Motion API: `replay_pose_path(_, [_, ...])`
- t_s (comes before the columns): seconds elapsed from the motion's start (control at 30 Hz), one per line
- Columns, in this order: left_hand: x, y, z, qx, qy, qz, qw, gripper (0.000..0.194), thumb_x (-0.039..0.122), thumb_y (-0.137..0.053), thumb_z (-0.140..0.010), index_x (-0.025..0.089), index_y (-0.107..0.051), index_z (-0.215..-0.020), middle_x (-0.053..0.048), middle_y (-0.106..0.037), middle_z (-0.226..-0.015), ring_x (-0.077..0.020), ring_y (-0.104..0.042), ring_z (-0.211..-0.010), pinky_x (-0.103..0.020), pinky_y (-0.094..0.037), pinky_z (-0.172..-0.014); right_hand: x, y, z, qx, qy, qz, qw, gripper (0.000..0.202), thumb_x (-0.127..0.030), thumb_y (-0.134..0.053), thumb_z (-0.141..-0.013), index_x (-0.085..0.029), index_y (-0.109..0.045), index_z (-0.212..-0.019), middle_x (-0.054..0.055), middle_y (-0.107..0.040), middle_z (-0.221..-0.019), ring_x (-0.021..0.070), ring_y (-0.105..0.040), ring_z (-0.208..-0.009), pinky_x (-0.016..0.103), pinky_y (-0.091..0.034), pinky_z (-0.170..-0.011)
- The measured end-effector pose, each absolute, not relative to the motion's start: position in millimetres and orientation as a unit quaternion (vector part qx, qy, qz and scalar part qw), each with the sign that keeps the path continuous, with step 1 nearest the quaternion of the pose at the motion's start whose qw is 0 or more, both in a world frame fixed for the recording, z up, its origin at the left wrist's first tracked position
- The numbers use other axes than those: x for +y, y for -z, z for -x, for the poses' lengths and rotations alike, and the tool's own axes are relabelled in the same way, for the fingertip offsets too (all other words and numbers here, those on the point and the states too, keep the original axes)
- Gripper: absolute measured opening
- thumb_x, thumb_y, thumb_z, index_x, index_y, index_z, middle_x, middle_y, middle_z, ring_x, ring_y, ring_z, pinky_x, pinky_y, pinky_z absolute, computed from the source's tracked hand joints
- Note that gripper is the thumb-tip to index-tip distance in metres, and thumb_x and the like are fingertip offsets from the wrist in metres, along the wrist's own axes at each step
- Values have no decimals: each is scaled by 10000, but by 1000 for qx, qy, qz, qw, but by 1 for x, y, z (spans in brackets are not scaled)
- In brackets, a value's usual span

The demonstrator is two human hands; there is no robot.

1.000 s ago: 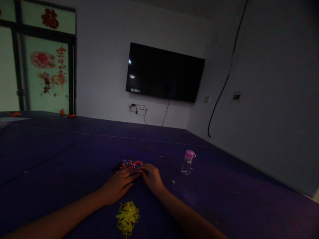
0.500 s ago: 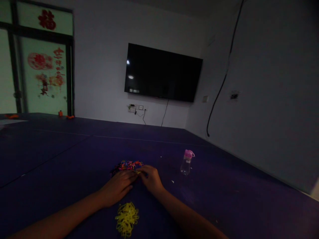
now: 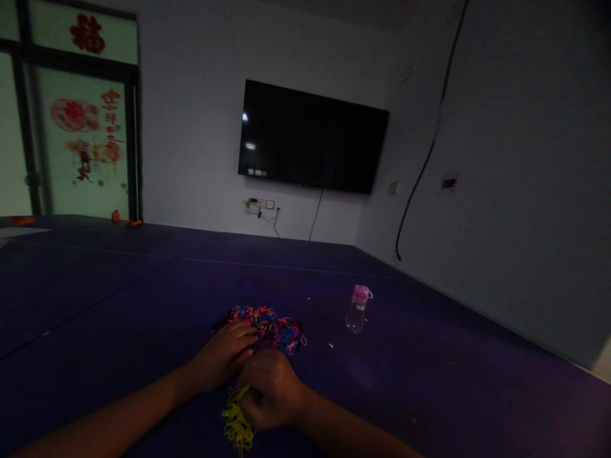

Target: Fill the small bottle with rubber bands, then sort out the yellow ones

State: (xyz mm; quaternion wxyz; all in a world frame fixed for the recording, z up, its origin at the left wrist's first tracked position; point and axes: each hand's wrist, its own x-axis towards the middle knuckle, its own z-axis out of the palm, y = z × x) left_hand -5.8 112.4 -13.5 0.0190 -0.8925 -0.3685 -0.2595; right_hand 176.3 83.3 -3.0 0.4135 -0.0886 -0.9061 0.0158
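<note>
My left hand (image 3: 223, 356) lies with its fingers stretched out at the near left edge of a pile of small mixed-colour elastic bands (image 3: 284, 334). Closer to me is a separate pile of yellow elastic bands (image 3: 235, 425). Over the upper right part of that yellow pile, my right hand (image 3: 272, 389) is curled, fingers bent inward and pointing down. Its fingertips are hidden, so whatever they pinch cannot be made out. The right hand covers part of the yellow bands.
A clear bottle with a pink lid (image 3: 357, 310) stands on the purple surface (image 3: 429, 381) to the right of the piles. Small white scraps lie near it. Orange objects (image 3: 116, 215) sit at the far left edge. A television (image 3: 312, 137) hangs on the far wall.
My right hand has moved from the mixed pile toward me, onto the yellow bands. A bit of yellow was at its fingertips before. More of the mixed pile shows; my left hand has barely moved.
</note>
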Motion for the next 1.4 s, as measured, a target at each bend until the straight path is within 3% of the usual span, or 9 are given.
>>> replay_pose_path(0.37, [110,12,5,-362,284,888,22,324,301,-472,-913,228,-593,-1205,-97,-605,-1243,-263,-507,-1189,-474,-413,-992,92,-3,-185,-907,-7,122,403,234,-397,-421,-729,-213,-530,-823,22,-607,-657,155,-570,-562,254,-434,-529])
replay_pose_path(0.63, [114,17,6,-346,297,890,16,318,315,-462,-925,212,-599,-1193,-109,-611,-1227,-267,-522,-1170,-468,-430,-976,97,1,-184,-929,25,108,354,122,-258,-354,-634,-229,-407,-739,10,-544,-642,153,-496,-539,261,-367,-492])
replay_pose_path(0.77, [117,20,8,-355,289,889,18,314,309,-481,-919,222,-594,-1199,-103,-604,-1243,-264,-515,-1183,-477,-415,-991,98,-2,-187,-932,12,98,349,100,-242,-331,-645,-228,-395,-721,16,-522,-647,155,-480,-556,271,-352,-508])
replay_pose_path(0.93, [117,21,8,-366,274,889,23,316,292,-460,-924,223,-585,-1205,-93,-598,-1254,-254,-507,-1189,-467,-407,-996,99,-1,-187,-946,21,90,312,102,-251,-328,-747,-221,-422,-723,24,-514,-657,162,-498,-611,276,-366,-558])
replay_pose_path(1.13, [113,12,2,-366,268,891,14,283,272,-473,-907,233,-599,-1157,-76,-614,-1207,-249,-527,-1149,-416,-425,-962,100,-2,-185,-925,64,178,330,283,-280,-298,-910,-196,-502,-733,45,-575,-695,162,-523,-651,280,-374,-603])
replay_pose_path(1.23, [107,5,-3,-362,271,892,8,271,223,-460,-903,224,-600,-1135,-70,-638,-1129,-225,-570,-1065,-380,-448,-916,110,-4,-186,-892,71,287,342,282,-239,-337,-925,-180,-560,-763,59,-620,-760,175,-547,-745,296,-397,-693])
replay_pose_path(1.4, [104,2,-5,-385,254,887,33,297,184,-497,-860,234,-610,-1131,-63,-630,-1144,-236,-544,-1106,-414,-403,-968,130,-6,-191,-870,45,384,307,224,-157,-438,-890,-198,-657,-870,57,-671,-970,201,-551,-983,349,-383,-872])
